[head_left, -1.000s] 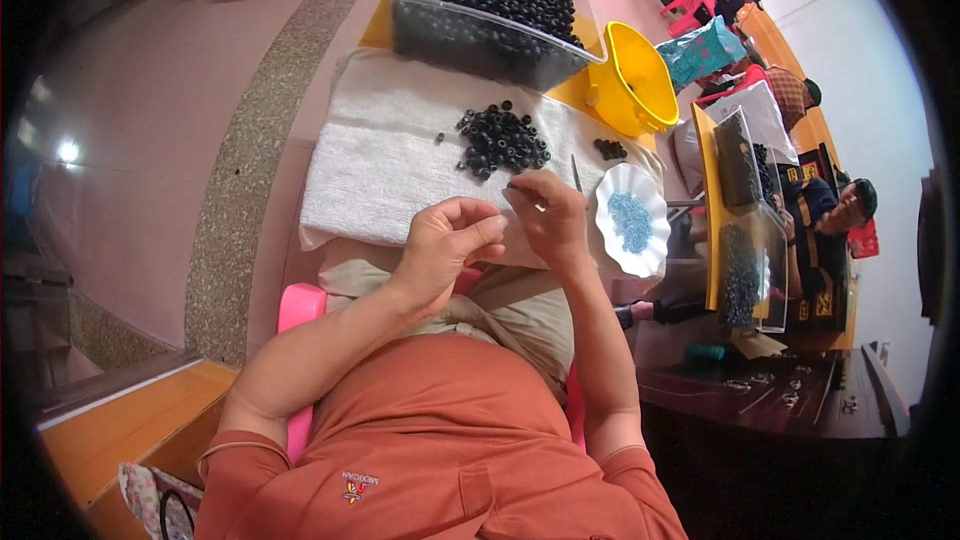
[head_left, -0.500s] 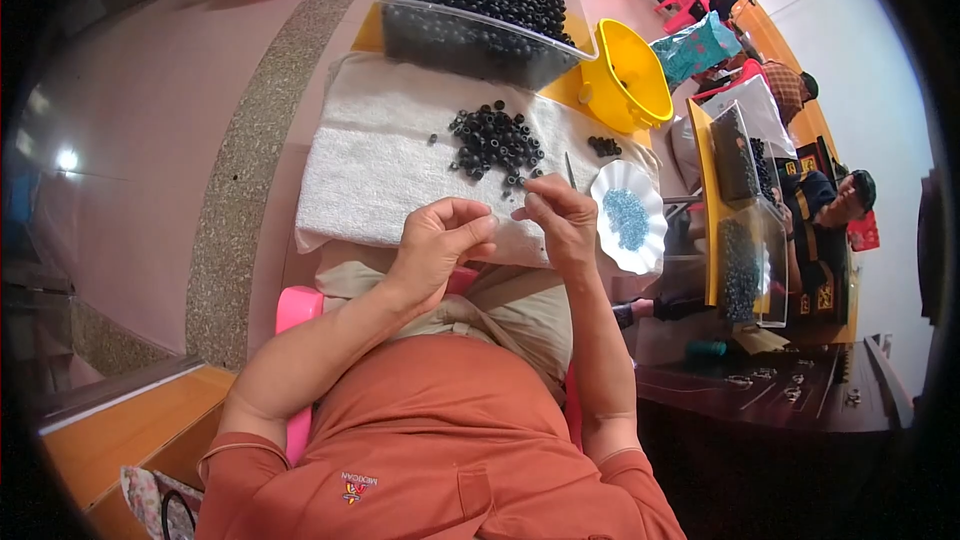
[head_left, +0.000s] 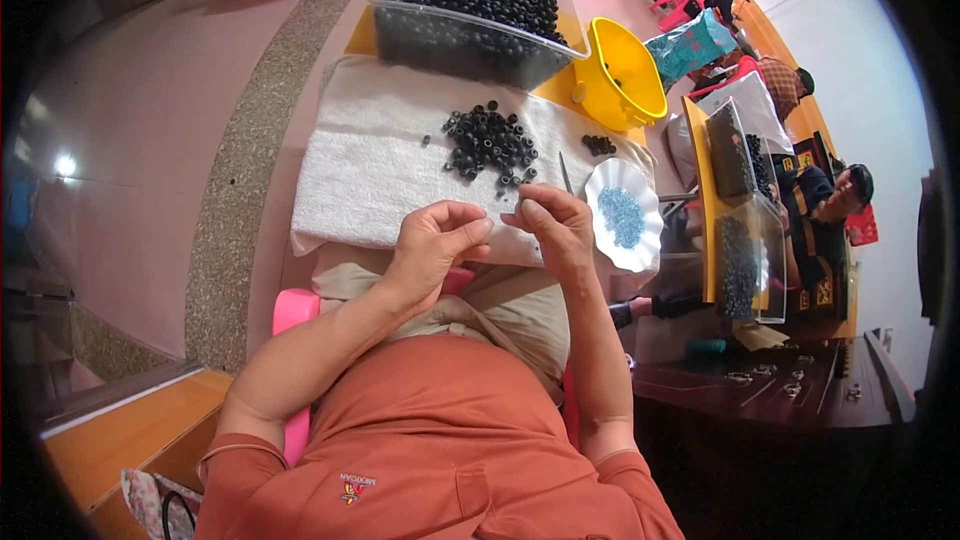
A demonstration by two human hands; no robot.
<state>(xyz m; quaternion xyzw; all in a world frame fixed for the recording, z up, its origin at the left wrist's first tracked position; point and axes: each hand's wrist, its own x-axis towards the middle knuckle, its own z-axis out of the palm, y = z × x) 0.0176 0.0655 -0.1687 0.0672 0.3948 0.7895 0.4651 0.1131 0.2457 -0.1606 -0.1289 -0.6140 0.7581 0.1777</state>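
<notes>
Both bare hands hang over the near edge of a white towel [head_left: 350,160], close together with a narrow gap between them. On the left hand [head_left: 440,245], the thumb and forefinger meet in a pinch, the other fingers curling behind; whether anything thin lies between the tips cannot be told. The right hand [head_left: 557,228] bends inward with its thumb close to its fingertips; the contact is too small to make out, so I cannot tell whether its grip is apart or clamped on something. Just beyond the right fingertips, a loose pile of black ring-shaped beads [head_left: 488,143] sits on the towel, with one stray bead [head_left: 427,140] apart to its left. To the right of the pile lie a slim pointed tool [head_left: 565,172] and a small cluster of black beads [head_left: 599,145]. Beside the right hand stands a white scalloped dish [head_left: 651,210], holding tiny pale-blue beads [head_left: 622,217]. Past the towel's far edge, a clear plastic bin [head_left: 470,52] is heaped with more black beads, and a yellow tub [head_left: 610,105] stands at its right. Farther right, a person in dark clothing [head_left: 805,195] sits behind clear boxes [head_left: 755,260].
</notes>
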